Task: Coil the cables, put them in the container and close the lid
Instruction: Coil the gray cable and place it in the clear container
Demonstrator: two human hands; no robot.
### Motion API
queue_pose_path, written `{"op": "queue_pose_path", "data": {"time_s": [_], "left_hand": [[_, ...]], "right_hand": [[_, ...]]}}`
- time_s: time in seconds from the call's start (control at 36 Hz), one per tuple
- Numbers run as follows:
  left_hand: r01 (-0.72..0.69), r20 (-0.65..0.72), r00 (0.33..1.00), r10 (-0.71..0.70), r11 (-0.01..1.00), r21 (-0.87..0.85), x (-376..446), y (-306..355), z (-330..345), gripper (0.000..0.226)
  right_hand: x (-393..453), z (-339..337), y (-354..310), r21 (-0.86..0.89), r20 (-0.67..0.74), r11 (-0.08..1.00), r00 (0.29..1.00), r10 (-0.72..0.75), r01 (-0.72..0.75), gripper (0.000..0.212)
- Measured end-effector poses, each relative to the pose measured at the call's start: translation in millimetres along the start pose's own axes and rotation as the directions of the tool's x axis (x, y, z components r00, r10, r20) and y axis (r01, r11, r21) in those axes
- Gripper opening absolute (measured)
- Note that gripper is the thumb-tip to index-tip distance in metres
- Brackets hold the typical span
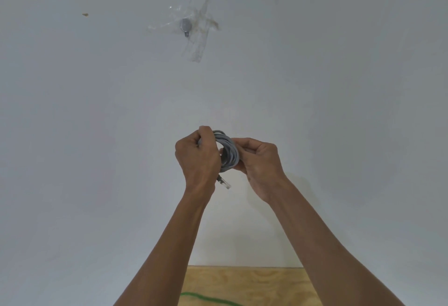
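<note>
I hold a grey cable (229,150) wound into a small coil, raised in front of a white wall. My left hand (197,157) grips the coil's left side, fingers curled around the loops. My right hand (260,162) pinches its right side. A clear plastic plug (225,184) on the cable's end hangs below the coil between my wrists. A green cable (206,299) lies on the wooden table at the bottom edge. No container is in view.
A wooden tabletop (254,286) shows at the bottom, against the white wall (97,135). On the wall above, a small metal hook (185,26) sits under strips of clear tape. A small brown mark (84,14) is at upper left.
</note>
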State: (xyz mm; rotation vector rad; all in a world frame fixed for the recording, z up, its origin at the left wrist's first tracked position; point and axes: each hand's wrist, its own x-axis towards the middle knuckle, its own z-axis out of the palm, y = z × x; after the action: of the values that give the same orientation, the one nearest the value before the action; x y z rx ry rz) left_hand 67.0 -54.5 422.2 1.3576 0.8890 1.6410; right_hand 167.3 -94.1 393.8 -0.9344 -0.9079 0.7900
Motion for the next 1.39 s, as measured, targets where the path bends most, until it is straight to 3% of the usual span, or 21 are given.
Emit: {"op": "queue_pose_path", "data": {"time_s": [0.14,0.31,0.44,0.61,0.81,0.92,1.03,1.22,1.31,1.39], "left_hand": [[0.024,0.009,1.000,-0.024,1.000,0.002,-1,-4,0,0.056],[0.109,0.049,0.993,-0.107,0.994,-0.021,2,-10,-4,0.047],[0.093,0.061,0.994,-0.093,0.996,0.003,3,-13,-6,0.053],[0.052,0.068,0.996,-0.053,0.999,0.014,3,-16,-8,0.047],[-0.032,0.027,0.999,0.031,0.998,0.057,3,-24,-11,0.039],[-0.083,0.053,0.995,0.080,0.995,0.048,3,-26,-13,0.045],[-0.068,0.061,0.996,0.065,0.996,0.050,4,-26,-16,0.054],[-0.016,0.062,0.998,0.010,0.995,0.099,3,-30,-19,0.054],[-0.058,0.082,0.995,0.048,0.991,0.123,3,-29,-21,0.043],[-0.072,0.111,0.992,0.059,0.990,0.117,3,-28,-21,0.037]], "right_hand": [[2,5,0,0.041,0.004,0.998,0.999,0.044,-0.044,0.013],[1,0,-2,-0.039,0.196,0.978,0.959,0.207,-0.203,0.022],[-1,-6,-10,-0.105,0.246,0.974,0.943,0.222,-0.202,0.031],[-2,-9,-17,-0.296,0.341,0.953,0.925,0.170,-0.066,0.014],[0,-10,-17,-0.510,0.366,0.855,0.924,0.110,0.100,0.017],[-4,-9,-15,-0.500,0.379,0.860,0.918,0.113,0.101,0.018],[-9,-9,-7,-0.470,0.332,0.870,0.943,0.019,0.147,0.018],[-13,-5,7,-0.599,0.272,0.752,0.953,-0.133,0.276,0.022],[-16,-2,9,-0.533,0.279,0.796,0.948,-0.155,0.287,0.032],[-18,-1,7,-0.473,0.302,0.852,0.950,-0.084,0.225,0.042]]}}
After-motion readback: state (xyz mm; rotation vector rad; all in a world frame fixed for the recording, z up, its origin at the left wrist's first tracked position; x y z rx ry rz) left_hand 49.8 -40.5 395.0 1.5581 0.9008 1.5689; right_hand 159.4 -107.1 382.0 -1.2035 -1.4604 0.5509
